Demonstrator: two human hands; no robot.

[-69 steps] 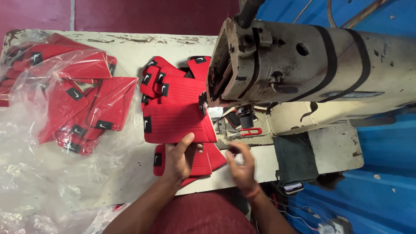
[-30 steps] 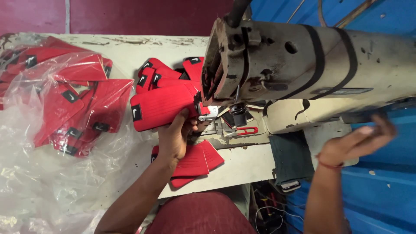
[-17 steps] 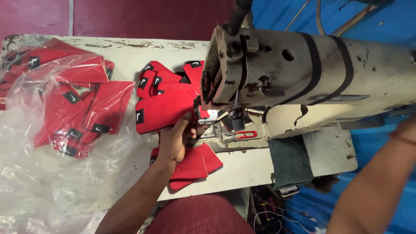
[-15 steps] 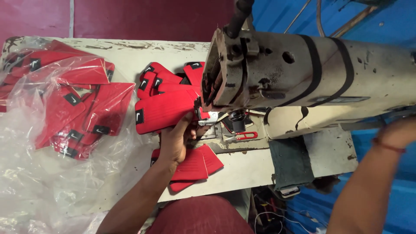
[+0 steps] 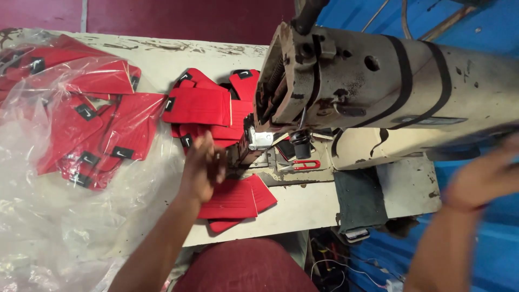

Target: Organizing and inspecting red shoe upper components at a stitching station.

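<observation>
Two red fabric pieces (image 5: 235, 199) lie flat just in front of the sewing machine (image 5: 373, 92), long axes running toward it; the left hand (image 5: 203, 167) rests on their near-left edge, fingers curled, grip unclear. Motion-blurred right hand (image 5: 484, 176) hangs well right of the machine, seemingly empty. A pale worn table (image 5: 303, 208) bears them, blue wall beyond.
</observation>
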